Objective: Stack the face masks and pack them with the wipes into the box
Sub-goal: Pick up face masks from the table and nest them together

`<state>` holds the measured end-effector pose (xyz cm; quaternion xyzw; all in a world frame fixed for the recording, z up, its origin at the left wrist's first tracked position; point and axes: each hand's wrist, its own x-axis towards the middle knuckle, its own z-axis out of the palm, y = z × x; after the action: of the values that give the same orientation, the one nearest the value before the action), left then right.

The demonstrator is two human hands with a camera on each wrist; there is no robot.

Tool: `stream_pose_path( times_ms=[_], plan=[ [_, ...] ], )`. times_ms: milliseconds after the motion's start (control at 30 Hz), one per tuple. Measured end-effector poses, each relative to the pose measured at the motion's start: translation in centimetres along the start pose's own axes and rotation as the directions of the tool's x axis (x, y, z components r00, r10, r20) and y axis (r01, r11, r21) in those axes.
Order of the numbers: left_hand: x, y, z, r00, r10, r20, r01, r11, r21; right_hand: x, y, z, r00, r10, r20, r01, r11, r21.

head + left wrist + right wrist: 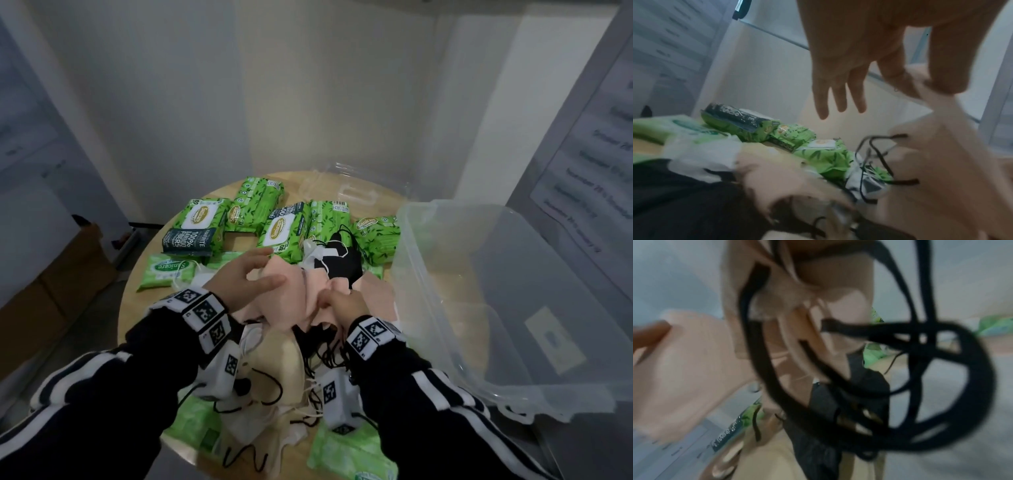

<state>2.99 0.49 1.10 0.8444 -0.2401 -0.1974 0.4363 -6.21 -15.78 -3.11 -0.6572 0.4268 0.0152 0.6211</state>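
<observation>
While the right hand (337, 303) pinches pink face masks (294, 301) at table centre, the open-fingered left hand (245, 274) should flatten them squarely before the box (507, 394) at three o'clock.

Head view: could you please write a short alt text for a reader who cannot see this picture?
Two hands handle pink face masks over a round wooden table: the right hand pinches them and the left hand lies open on top. Green wipes packs and a black mask lie behind, and an empty clear plastic box stands at the right.
</observation>
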Motion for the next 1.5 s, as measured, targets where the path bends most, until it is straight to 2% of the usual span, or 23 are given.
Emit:
stream_pose_path(
  times_ms=[67,133,200,267,367,433,500,567,633,700,767,867,967,1067,1200,1267,1333,1500],
  plan=[
    [-0.1,0.8,0.1,0.994,0.020,0.108,0.001,0.981,-0.193,-0.2,-0.8,-0.2,0.997,-0.056,0.048,0.055,0.998,0.027],
    [-0.1,1.3,0.3,0.974,0.041,0.223,0.016,0.969,-0.245,-0.6,-1.6,-0.4,0.986,-0.104,0.131,0.098,0.994,0.056],
    [0.0,1.8,0.8,0.965,0.022,0.260,0.053,0.959,-0.277,-0.8,-2.1,-0.8,0.974,-0.134,0.181,0.120,0.989,0.087],
    [0.3,1.9,1.2,0.989,-0.009,0.150,0.051,0.959,-0.280,-0.7,-2.1,-1.1,0.975,-0.150,0.167,0.126,0.982,0.143],
    [0.7,1.4,0.9,0.995,-0.096,-0.033,0.081,0.948,-0.308,0.2,-1.4,-2.0,0.993,-0.120,0.015,0.116,0.981,0.156],
    [1.0,1.1,0.2,0.981,-0.131,-0.142,0.079,0.943,-0.324,0.9,-0.9,-3.1,0.983,-0.114,-0.143,0.118,0.993,0.018],
    [1.2,0.4,-0.8,0.963,-0.139,-0.229,0.073,0.959,-0.273,1.3,-0.4,-4.0,0.961,-0.124,-0.248,0.090,0.985,-0.147],
    [1.8,-0.7,-1.9,0.945,-0.184,-0.270,0.110,0.958,-0.265,1.8,0.1,-4.3,0.956,-0.138,-0.258,0.070,0.964,-0.257],
    [2.4,-2.0,-2.6,0.947,-0.245,-0.209,0.185,0.944,-0.272,2.4,0.7,-4.1,0.955,-0.142,-0.259,0.048,0.940,-0.338],
    [2.9,-2.9,-2.7,0.952,-0.290,-0.100,0.277,0.952,-0.127,3.0,1.2,-3.7,0.960,-0.130,-0.247,0.017,0.911,-0.413],
    [3.3,-3.3,-2.1,0.933,-0.359,-0.005,0.358,0.931,0.074,3.7,1.6,-3.5,0.963,-0.115,-0.242,-0.010,0.887,-0.461],
    [3.7,-4.1,-1.6,0.876,-0.481,0.028,0.441,0.824,0.355,4.5,2.3,-3.7,0.971,-0.084,-0.223,-0.036,0.873,-0.486],
    [4.0,-4.6,-1.1,0.836,-0.545,0.065,0.427,0.720,0.547,5.1,2.9,-4.0,0.981,-0.107,-0.164,-0.002,0.833,-0.553],
    [4.1,-5.0,-0.8,0.824,-0.561,0.081,0.403,0.681,0.612,5.2,3.2,-4.3,0.963,-0.155,-0.219,0.005,0.827,-0.563],
    [4.4,-4.6,-0.7,0.852,-0.522,0.033,0.370,0.646,0.668,4.9,2.9,-4.3,0.935,-0.203,-0.290,0.023,0.852,-0.523],
    [4.4,-4.7,-0.7,0.871,-0.491,0.004,0.362,0.647,0.672,4.4,2.3,-3.9,0.916,-0.242,-0.321,0.073,0.885,-0.459],
    [4.4,-5.1,-0.7,0.865,-0.502,-0.010,0.391,0.660,0.642,3.7,1.4,-3.4,0.892,-0.276,-0.358,0.131,0.916,-0.380],
    [3.7,-5.7,-0.5,0.886,-0.463,-0.024,0.383,0.701,0.601,1.7,-1.1,-2.4,0.836,-0.348,-0.424,0.295,0.937,-0.189]
  ],
)
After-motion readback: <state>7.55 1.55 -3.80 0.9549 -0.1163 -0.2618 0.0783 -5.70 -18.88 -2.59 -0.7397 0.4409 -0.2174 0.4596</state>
